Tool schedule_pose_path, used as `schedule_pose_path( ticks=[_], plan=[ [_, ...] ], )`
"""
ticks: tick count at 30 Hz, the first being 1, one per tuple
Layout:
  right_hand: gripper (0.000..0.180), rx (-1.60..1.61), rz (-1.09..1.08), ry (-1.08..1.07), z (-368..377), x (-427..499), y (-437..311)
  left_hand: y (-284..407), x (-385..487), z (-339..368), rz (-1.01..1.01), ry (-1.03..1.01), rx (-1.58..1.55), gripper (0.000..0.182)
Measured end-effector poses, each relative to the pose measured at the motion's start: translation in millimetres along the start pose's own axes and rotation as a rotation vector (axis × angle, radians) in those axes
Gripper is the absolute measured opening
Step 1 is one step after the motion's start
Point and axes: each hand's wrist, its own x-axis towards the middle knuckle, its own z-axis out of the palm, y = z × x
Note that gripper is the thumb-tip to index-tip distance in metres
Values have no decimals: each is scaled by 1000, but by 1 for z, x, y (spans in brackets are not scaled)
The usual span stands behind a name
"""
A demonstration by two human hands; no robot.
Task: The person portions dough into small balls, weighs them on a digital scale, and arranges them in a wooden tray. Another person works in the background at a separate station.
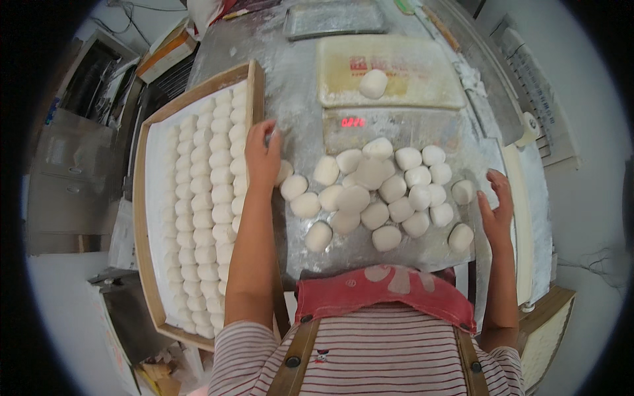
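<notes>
On the floured metal table (297, 257) lies a loose pile of white dough balls (375, 215), some resting on others. My left hand (264, 153) is over the right rim of a wooden tray (256, 94), its thumb and fingers apart and nothing plainly held. Rows of similar dough pieces (202, 219) fill this tray on a white liner. To the right of the pile, my right hand (497, 205) is open with fingers spread, beside a single dough ball (463, 192) but apart from it. One more dough ball (373, 84) sits on the scale's platform (421, 74).
The scale's lit red display (353, 122) faces me behind the pile. Farther back lies a shallow metal tray (337, 20). A pale roller or bar (517, 222) runs along the right side. At lower right stands another wooden tray (550, 317). A cardboard box (167, 52) is at upper left.
</notes>
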Motion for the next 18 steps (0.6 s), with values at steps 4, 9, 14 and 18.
schedule_pose_path(
  ticks=[4, 9, 14, 18],
  plan=[
    [50, -73, -160, -45, 19, 52, -9, 19, 8, -2, -120, 78, -169, 23],
    [51, -82, -261, -89, 52, 121, -39, 11, 6, 4, -66, 35, -158, 20],
    [58, -91, -334, -139, 104, 177, -78, 10, 9, 2, -46, 39, -153, 20],
    [65, -145, -295, -194, 148, 201, -100, 7, 8, 4, -39, 40, -147, 20]
  ],
)
